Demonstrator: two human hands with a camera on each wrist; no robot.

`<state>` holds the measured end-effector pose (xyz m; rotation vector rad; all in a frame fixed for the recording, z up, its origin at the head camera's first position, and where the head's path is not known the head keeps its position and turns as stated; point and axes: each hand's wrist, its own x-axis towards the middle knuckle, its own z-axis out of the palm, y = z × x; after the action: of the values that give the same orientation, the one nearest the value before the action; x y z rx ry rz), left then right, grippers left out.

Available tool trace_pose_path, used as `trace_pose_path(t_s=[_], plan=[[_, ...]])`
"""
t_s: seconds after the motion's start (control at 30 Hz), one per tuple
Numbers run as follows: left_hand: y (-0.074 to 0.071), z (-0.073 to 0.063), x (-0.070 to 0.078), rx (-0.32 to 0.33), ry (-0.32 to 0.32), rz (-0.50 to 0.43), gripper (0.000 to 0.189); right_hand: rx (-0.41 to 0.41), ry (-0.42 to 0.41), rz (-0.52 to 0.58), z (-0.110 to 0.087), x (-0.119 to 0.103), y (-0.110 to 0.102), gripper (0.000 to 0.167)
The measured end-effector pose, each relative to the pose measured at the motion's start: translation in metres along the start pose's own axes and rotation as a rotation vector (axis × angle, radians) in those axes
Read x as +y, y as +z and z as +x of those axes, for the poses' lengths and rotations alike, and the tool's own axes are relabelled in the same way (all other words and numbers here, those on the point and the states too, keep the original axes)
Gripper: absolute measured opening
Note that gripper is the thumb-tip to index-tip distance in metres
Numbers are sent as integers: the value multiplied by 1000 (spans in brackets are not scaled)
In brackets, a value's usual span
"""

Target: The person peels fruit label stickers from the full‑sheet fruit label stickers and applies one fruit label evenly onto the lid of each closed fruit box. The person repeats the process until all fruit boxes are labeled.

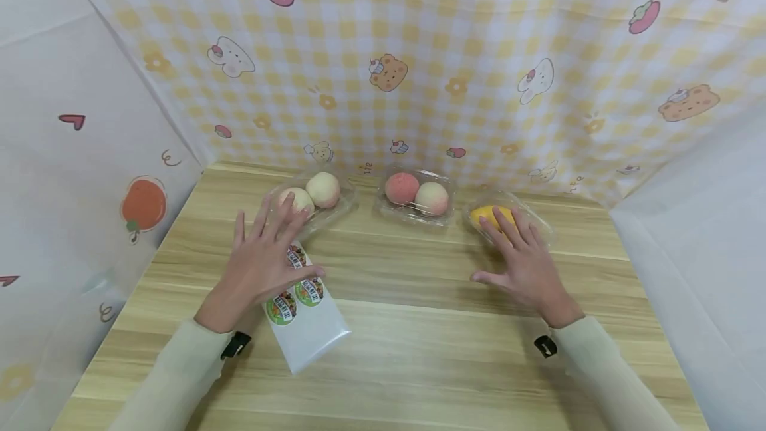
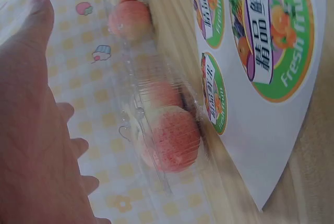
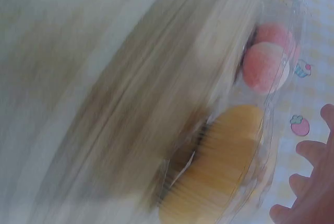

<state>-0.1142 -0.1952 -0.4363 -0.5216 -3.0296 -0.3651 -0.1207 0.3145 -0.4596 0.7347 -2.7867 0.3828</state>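
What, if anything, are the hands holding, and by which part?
Nothing is held: the left hand is spread near the sticker sheet, and the right hand is spread near the yellow fruit.

Both forearms (image 1: pixel 176 374), in pale long sleeves (image 1: pixel 613 371), extend forward, well apart. The left hand (image 1: pixel 263 261) lies back upward — fingers (image 1: pixel 260 219) spread, thumb (image 1: pixel 308 273) pointing inward. The right hand (image 1: pixel 529 268) mirrors it — back upward, fingers parted and forward, thumb out toward the left.

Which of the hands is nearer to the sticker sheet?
Left. In the head view, the left hand partly covers the sticker sheet; the right hand is well off to the sheet's right, by the yellow fruit.
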Motion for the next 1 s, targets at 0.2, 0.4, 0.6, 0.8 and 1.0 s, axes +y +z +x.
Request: trace_pose_path(t_s=[0.2, 0.4, 0.6, 0.8, 1.0], plan=[[0, -9, 2, 57, 2, -28, 115, 49, -27, 2, 2, -10, 3, 112], [3, -2, 18, 187, 111, -115, 119, 81, -18, 83, 11, -23, 10, 113], [11, 17, 45, 267, 172, -304, 121, 107, 53, 247, 20, -39, 17, 121], [22, 37, 68, 133, 29, -558, 98, 180, 191, 529, 30, -54, 26, 108], [38, 61, 77, 27, -15, -750, 81, 297, 336, 736, 38, -49, 50, 67]])
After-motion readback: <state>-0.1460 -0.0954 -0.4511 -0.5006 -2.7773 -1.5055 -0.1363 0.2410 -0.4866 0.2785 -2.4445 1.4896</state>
